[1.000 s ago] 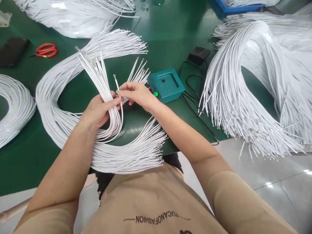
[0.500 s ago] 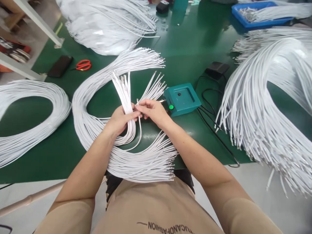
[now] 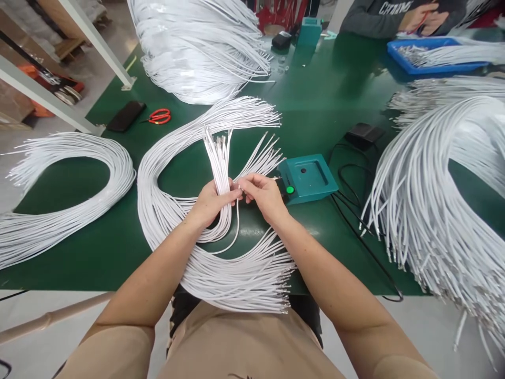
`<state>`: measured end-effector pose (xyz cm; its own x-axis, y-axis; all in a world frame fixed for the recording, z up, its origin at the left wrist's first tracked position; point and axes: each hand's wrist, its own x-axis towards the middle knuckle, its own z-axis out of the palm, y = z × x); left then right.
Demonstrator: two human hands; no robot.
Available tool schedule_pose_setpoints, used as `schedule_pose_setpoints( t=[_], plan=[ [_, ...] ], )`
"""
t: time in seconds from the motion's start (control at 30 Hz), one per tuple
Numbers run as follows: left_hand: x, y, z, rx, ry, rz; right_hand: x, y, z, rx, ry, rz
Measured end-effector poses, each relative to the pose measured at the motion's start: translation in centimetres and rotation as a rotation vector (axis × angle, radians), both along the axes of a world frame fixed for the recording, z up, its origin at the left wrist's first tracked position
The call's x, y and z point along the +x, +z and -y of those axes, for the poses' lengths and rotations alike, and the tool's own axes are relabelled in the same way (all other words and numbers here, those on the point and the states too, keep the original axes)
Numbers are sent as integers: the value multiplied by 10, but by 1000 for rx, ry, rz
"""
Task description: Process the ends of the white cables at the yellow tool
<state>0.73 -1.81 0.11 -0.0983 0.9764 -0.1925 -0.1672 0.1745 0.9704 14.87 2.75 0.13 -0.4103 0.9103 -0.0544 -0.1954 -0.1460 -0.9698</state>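
Note:
My left hand [image 3: 215, 201] is closed around a bundle of white cables [image 3: 219, 163], whose metal-tipped ends point up and away from me. Close beside it, my right hand [image 3: 264, 195] pinches the tip of one single white cable [image 3: 238, 216] that loops down from the bundle. The fingertips of both hands nearly meet, and they partly hide that tip. Under and around my hands a large C-shaped bundle of white cables [image 3: 152, 195] lies on the green table [image 3: 252, 226]. Just right of my right hand sits a teal device [image 3: 310, 179] with a green button.
More white cables lie in a coil [image 3: 114, 163] at left, a heap [image 3: 197, 47] at the back and a pile [image 3: 418, 195] at right. Red-handled scissors [image 3: 160, 116], a dark flat case [image 3: 127, 116], a black pedal-like box [image 3: 365, 135] and a blue tray [image 3: 414, 68] stand around. A co-worker's hands [image 3: 424, 21] show at the far right.
The view has tilted up, bringing the co-worker into sight. My left hand still grips the bundle, and my right fingers stay pinched at the single cable's tip, slightly shifted.

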Motion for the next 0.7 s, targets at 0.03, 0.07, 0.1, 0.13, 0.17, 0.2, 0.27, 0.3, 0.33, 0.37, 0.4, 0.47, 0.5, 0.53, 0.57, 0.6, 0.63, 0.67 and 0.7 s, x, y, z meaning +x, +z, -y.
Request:
schedule_pose_setpoints(
  t=[0.03,0.07,0.1,0.13,0.17,0.2,0.27,0.3,0.33,0.37,0.4,0.47,0.5,0.53,0.57,0.6,0.63,0.67,0.7],
  plan=[
    [0,-1,0,8,11,-20,0,0,0,8,-7,-6],
    [0,-1,0,16,21,-41,0,1,0,8,-9,-16],
    [0,-2,-1,23,26,-61,-1,1,0,-3,-7,-31],
    [0,-2,-1,27,27,-76,-1,1,0,-27,-1,-49],
    [1,-1,0,29,24,-85,-1,1,0,-62,6,-68],
    [1,-1,0,29,21,-89,-1,1,0,-107,13,-89],
    [1,1,0,21,20,-89,0,1,0,-216,33,-133],
    [2,2,1,15,21,-88,0,1,-1,-268,53,-153],
    [2,3,1,9,18,-86,1,1,-1,-309,78,-168],
    [2,3,2,6,9,-82,2,1,-2,-338,103,-178],
    [3,3,3,8,-6,-78,3,2,-3,-354,125,-183],
    [3,2,4,26,-59,-78,6,3,-5,-364,161,-175],
    [4,1,4,42,-86,-83,7,4,-5,-363,169,-160],
    [4,0,5,58,-111,-91,8,5,-6,-361,174,-133],
    [4,-1,5,75,-132,-99,8,5,-6,-357,179,-101],
    [4,-1,6,87,-151,-106,9,5,-6,-350,185,-69],
    [4,-2,6,97,-162,-111,9,5,-6,-344,193,-48],
    [4,-2,6,104,-165,-116,10,4,-7,-345,210,-45],
    [4,-2,6,108,-163,-122,10,3,-7,-355,238,-63]
  ],
)
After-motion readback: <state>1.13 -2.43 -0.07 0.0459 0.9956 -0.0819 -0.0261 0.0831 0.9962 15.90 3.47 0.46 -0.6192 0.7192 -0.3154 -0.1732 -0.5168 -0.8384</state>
